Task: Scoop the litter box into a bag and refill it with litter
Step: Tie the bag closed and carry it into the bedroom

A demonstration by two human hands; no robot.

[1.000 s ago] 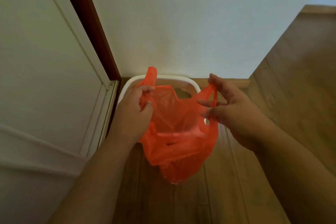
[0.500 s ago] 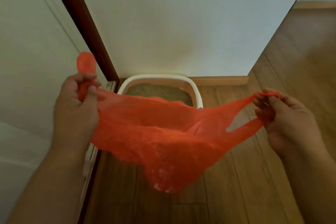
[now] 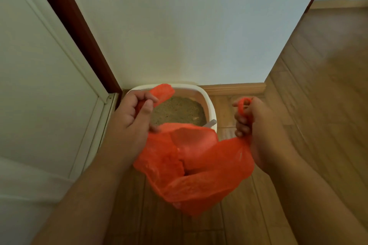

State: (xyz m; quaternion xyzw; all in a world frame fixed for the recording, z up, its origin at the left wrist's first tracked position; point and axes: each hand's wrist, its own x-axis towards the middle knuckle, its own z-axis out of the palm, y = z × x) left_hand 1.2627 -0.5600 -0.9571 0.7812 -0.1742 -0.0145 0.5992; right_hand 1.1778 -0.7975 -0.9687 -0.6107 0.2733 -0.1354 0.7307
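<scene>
Both hands grasp an orange plastic bag by its handles: the left hand has fingers and thumb curled round one handle, whose loop sticks up past the knuckles, and the right hand is clenched round the other handle, a small loop showing above its fingers. The bag hangs between them with its mouth open toward the camera, above the wooden floor. Behind it, against the white wall, sits a white litter box filled with sandy litter; the bag covers the box's near part. A pale handle rests at the box's right rim.
</scene>
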